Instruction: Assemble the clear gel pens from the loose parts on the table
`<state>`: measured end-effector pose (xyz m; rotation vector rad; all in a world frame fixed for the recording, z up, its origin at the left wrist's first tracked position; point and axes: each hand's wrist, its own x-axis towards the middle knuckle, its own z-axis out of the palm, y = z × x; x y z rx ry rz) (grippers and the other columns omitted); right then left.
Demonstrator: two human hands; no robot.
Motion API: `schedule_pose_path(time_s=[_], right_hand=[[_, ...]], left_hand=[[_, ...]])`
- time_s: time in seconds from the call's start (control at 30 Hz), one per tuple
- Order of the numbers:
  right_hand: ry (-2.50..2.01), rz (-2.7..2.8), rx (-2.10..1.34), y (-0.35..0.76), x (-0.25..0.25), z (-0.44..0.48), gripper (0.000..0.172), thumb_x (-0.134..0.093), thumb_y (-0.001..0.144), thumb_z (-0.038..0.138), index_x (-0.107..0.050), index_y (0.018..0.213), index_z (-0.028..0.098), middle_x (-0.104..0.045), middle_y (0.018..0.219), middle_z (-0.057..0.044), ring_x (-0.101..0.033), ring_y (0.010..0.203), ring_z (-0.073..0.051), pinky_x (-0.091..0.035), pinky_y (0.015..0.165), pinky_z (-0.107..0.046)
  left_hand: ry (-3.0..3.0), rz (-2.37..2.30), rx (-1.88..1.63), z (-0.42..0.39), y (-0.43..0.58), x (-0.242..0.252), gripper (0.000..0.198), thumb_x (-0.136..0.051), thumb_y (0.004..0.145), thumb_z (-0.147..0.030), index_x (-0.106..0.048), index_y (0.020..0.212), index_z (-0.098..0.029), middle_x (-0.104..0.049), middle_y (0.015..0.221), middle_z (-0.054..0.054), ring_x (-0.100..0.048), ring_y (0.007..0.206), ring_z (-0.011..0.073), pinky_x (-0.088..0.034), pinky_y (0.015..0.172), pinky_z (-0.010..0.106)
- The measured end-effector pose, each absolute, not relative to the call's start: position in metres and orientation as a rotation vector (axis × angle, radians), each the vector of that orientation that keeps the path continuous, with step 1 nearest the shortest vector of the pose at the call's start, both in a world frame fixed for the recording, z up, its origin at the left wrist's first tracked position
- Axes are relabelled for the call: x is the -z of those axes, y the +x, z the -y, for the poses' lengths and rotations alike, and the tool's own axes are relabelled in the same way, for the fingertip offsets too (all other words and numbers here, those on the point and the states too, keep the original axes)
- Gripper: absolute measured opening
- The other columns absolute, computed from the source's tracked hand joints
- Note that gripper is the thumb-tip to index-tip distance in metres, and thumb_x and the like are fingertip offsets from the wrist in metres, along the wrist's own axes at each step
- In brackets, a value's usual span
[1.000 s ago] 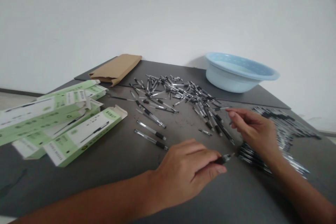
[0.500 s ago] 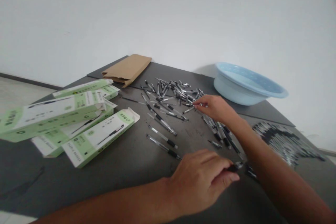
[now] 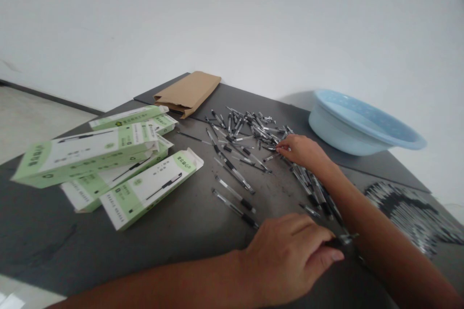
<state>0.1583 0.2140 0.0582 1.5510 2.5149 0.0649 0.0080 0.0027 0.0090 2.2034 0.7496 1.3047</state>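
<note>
My left hand [image 3: 290, 258] is closed in the near middle, with thumb and forefinger gripping a pen [image 3: 343, 240]. Only its dark part and clear end stick out to the right; whether more pens are in the fist is hidden. Farther off, my right hand [image 3: 302, 152] reaches to the right edge of a loose pile of black-and-clear pens [image 3: 250, 125]. Its fingertips are pinched together among the pens, and what they grip is too small to make out. More pens [image 3: 311, 188] lie side by side under the right wrist. Two single pens [image 3: 235, 194] rest left of my left hand.
Several green-and-white pen boxes [image 3: 152, 188] are stacked loosely at the left. A brown paper bag [image 3: 192, 91] lies at the back. The light blue basin [image 3: 348, 130] stands at the back right. Many pens in rows [image 3: 406, 212] cover the table's right side, partly behind my right forearm.
The whole view has shifted, so the table's things appear farther right. My right hand stays at the pile's edge with pinched fingertips; my left hand keeps its grip on the pen.
</note>
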Motion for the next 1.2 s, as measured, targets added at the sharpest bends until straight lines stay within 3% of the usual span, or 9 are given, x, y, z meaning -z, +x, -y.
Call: schedule_pose_path(time_s=[0.5,0.63,0.73,0.83,1.07,1.2], right_hand=[[1.639,-2.452,0.009,0.141,-0.067,-0.221,0.031,-0.067,0.103,0.037,-0.068,0.127,0.019,-0.069,0.129,-0.010,-0.070,0.109,-0.024,-0.061,0.093,-0.045],[1.754,-2.595,0.106,0.144,-0.077,-0.209,0.027,-0.070,0.100,0.039,-0.073,0.114,0.016,-0.075,0.114,-0.008,-0.072,0.102,-0.023,-0.058,0.093,-0.044],[1.901,-2.759,0.236,0.156,-0.086,-0.190,0.022,-0.070,0.094,0.034,-0.079,0.102,0.016,-0.079,0.098,-0.008,-0.071,0.094,-0.023,-0.051,0.091,-0.035],[2.072,-2.891,0.483,0.172,-0.093,-0.161,0.024,-0.067,0.091,0.033,-0.079,0.099,0.015,-0.079,0.094,-0.006,-0.067,0.085,-0.018,-0.048,0.081,-0.029],[2.206,-2.820,1.485,0.206,-0.080,-0.078,0.031,-0.080,0.084,0.045,-0.079,0.096,0.016,-0.071,0.077,-0.001,-0.053,0.062,-0.010,-0.040,0.057,-0.023],[2.157,-2.631,1.983,0.212,-0.068,-0.047,0.032,-0.075,0.092,0.045,-0.081,0.116,0.024,-0.070,0.080,0.000,-0.039,0.051,-0.006,-0.030,0.047,-0.022]], left_hand=[[2.168,-0.743,-1.342,-0.005,0.006,-0.013,0.025,-0.057,0.109,-0.036,-0.068,0.106,-0.013,-0.074,0.090,0.007,-0.070,0.079,0.0187,-0.056,0.071,0.029],[2.104,-0.743,-1.346,-0.004,0.004,-0.016,0.024,-0.057,0.109,-0.035,-0.067,0.104,-0.014,-0.075,0.092,0.008,-0.070,0.081,0.0189,-0.056,0.074,0.029],[2.068,-0.744,-1.319,-0.003,0.003,-0.018,0.021,-0.056,0.109,-0.032,-0.066,0.106,-0.014,-0.074,0.092,0.008,-0.069,0.081,0.0193,-0.055,0.073,0.030],[2.048,-0.743,-1.287,-0.002,0.003,-0.019,0.017,-0.056,0.109,-0.028,-0.066,0.107,-0.013,-0.073,0.093,0.008,-0.067,0.080,0.0186,-0.053,0.072,0.030],[2.038,-0.767,-1.246,-0.002,0.003,-0.019,0.014,-0.057,0.108,-0.026,-0.067,0.109,-0.016,-0.070,0.091,0.004,-0.062,0.075,0.0159,-0.048,0.070,0.029],[2.041,-0.785,-1.226,-0.002,0.003,-0.019,0.010,-0.059,0.107,-0.023,-0.066,0.108,-0.017,-0.068,0.090,0.003,-0.062,0.076,0.0149,-0.047,0.071,0.027]])
